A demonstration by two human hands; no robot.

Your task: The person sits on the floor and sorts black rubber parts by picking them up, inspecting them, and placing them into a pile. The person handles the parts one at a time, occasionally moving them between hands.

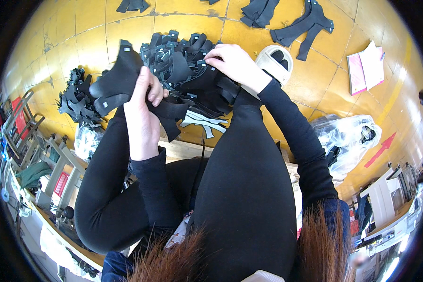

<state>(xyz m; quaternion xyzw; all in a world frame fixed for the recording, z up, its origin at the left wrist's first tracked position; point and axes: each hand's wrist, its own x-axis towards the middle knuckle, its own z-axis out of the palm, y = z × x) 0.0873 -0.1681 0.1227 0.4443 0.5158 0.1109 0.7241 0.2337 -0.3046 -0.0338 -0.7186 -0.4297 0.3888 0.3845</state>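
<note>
My left hand (144, 110) is closed around several flat black fabric pieces (120, 68), cut in curved shapes with small pale tags. They fan out to the left of the hand and hang below it. Farther right, my right hand (237, 66) reaches to the edge of a tangled pile of black fabric pieces (181, 68) on the floor. Its thumb and fingers pinch the tagged end of a black fabric piece, though how much they hold is partly hidden. White-and-black strips (204, 121) lie at the near side of the pile.
A second dark heap (77, 101) sits at the left. Loose black pieces (310, 26) lie on the yellow tiled floor farther off. My beige slipper (275, 63) is right of the pile. A pink notebook (359, 75) and a clear plastic bag (348, 136) are at the right.
</note>
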